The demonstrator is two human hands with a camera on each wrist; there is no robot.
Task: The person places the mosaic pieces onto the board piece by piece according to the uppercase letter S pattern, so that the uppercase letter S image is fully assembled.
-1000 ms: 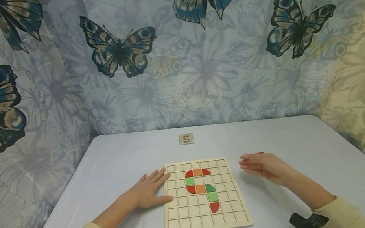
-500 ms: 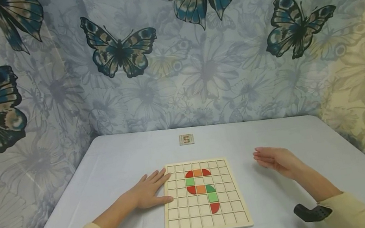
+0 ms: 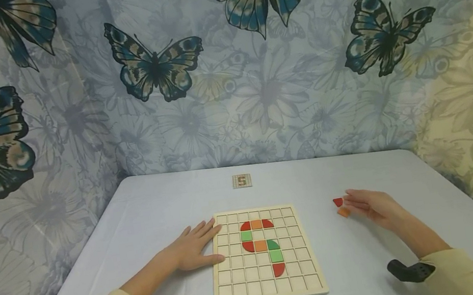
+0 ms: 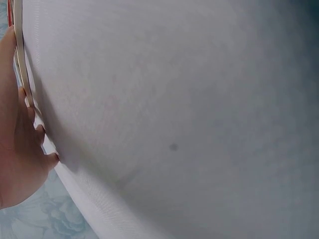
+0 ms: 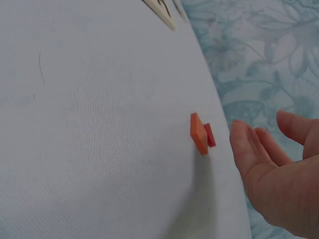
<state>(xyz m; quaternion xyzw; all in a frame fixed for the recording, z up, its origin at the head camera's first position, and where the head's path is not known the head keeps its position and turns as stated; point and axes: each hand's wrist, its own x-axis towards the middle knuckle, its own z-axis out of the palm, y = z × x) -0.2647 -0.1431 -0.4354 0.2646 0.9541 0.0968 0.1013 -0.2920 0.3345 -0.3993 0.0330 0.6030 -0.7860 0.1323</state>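
Observation:
A wooden grid board (image 3: pixel 233 275) lies on the table, with red, orange and green tiles forming a curved figure in its cells. My left hand (image 3: pixel 189 248) rests at the board's left edge, fingers spread and straight; the left wrist view shows its fingertips (image 4: pixel 52 158) along that edge. To the right of the board are a red tile (image 3: pixel 338 202) and an orange square tile (image 3: pixel 344 212), close together on the white cloth. Just right of them hovers my right hand (image 3: pixel 373 206), fingers loosely extended. In the right wrist view its palm holds nothing, and the orange tile (image 5: pixel 198 133) partly covers the red one (image 5: pixel 210 135).
Farther back on the white table (image 3: pixel 169 194) lies a small pattern card (image 3: pixel 242 181) bearing an S-like figure on a grid. Butterfly-patterned cloth (image 3: pixel 277 110) hangs behind and beside the table.
My right hand has moved rightward, away from the board, and the red and orange tiles now show to the left of its fingertips. The left hand and the board stay put.

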